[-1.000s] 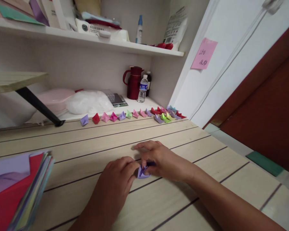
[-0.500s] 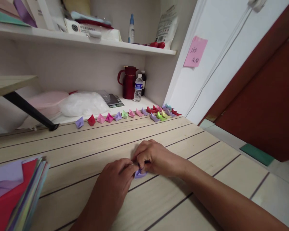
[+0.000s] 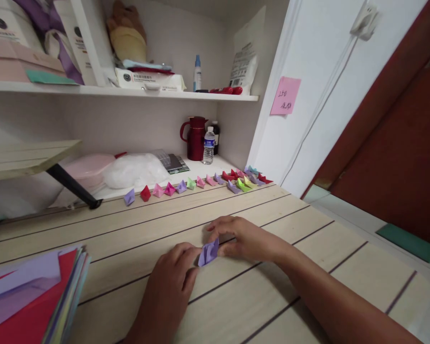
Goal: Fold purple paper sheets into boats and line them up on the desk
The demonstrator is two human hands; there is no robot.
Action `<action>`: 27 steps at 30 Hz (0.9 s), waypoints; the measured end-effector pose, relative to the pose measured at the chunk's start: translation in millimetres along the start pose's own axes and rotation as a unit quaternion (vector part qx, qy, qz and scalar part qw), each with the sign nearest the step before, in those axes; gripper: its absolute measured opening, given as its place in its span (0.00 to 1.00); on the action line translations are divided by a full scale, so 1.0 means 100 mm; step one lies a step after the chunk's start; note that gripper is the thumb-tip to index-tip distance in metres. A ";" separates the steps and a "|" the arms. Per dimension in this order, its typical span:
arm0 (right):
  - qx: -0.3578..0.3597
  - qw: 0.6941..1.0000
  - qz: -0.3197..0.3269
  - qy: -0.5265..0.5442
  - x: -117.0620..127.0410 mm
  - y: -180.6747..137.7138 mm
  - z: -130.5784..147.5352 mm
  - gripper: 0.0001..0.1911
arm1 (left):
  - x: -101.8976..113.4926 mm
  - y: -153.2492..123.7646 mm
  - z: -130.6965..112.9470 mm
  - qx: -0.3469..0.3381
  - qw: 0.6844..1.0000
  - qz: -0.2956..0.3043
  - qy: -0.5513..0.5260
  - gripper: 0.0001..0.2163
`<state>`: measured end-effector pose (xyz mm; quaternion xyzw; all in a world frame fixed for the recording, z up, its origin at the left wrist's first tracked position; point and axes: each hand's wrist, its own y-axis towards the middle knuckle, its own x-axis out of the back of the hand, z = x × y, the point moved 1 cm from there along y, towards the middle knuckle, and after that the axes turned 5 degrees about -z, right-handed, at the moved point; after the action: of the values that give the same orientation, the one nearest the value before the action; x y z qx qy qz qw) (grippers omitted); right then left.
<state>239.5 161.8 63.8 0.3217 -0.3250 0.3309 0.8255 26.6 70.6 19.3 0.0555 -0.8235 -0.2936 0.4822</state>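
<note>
A small folded purple paper boat (image 3: 208, 253) is between my two hands, low over the wooden tabletop (image 3: 236, 296). My left hand (image 3: 174, 270) has its thumb and index finger at the boat's left end. At the other end, the curved fingers and thumb of my right hand (image 3: 232, 237) take the boat's right corner between them. Farther back, a row of folded paper boats in several colours, among them a red boat (image 3: 145, 193) and a yellow-green boat (image 3: 243, 185), lines the table's far edge.
A stack of coloured paper (image 3: 32, 286) lies at the left front. A small raised wooden stand (image 3: 32, 155) with a black leg is behind it. On the lower shelf are a dark red jug (image 3: 196, 138), a water bottle (image 3: 209, 145) and a white plastic bag (image 3: 136, 170).
My fingers have loosened from a tight pinch, and more of the purple paper boat shows, tilted up. The view has shifted, so the shelves appear lower.
</note>
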 end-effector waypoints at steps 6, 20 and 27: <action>-0.082 0.996 -0.018 0.003 0.18 -0.04 -0.10 0.23 | -0.01 -0.02 0.02 0.002 1.000 -0.010 -0.014 0.17; -0.077 0.997 0.020 0.000 0.09 -0.02 -0.15 0.18 | -0.02 -0.01 0.01 -0.065 0.998 -0.013 0.003 0.15; -0.077 0.997 0.003 -0.004 0.10 -0.04 -0.14 0.29 | -0.04 -0.05 0.06 -0.074 0.996 -0.031 0.042 0.14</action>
<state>252.5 173.4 61.8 0.2575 -0.3541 0.3056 0.8455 22.8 70.3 11.8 0.0569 -0.7764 -0.3662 0.5099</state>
